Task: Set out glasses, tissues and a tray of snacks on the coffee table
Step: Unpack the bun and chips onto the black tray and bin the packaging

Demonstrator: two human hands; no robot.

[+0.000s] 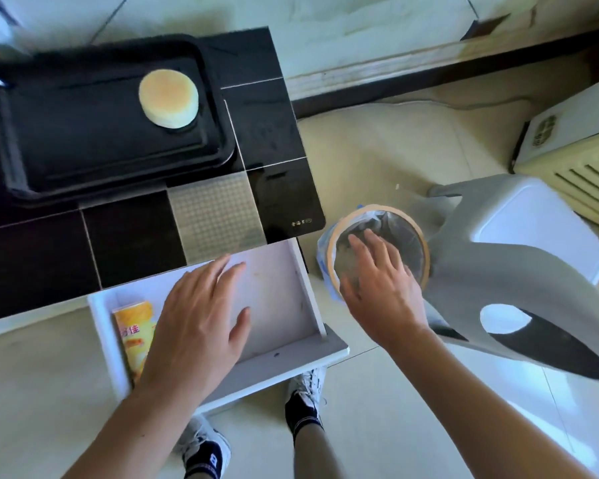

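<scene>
Stocking the tray [218,146]: my left hand [198,326], fingers spread, hovers over the open drawer [291,299]; snack box [135,337] beneath it, next to grasp.

The worktop [128,243] beyond the left hand [201,326] is glossy black, crossed by thin pale lines, with one grey panel [217,216] in a fine grid pattern. On it lies a black tray [83,150] holding a pale yellow round cake [168,98] with a golden-orange top. Under the left hand the drawer [284,299] is white, and the packet [134,333] in it is yellow and orange with red lettering. Beneath the right hand [377,288] the bin [422,236] has a tan rim and a clear bluish liner. The stool [519,257] to the right of it is grey and white.
</scene>
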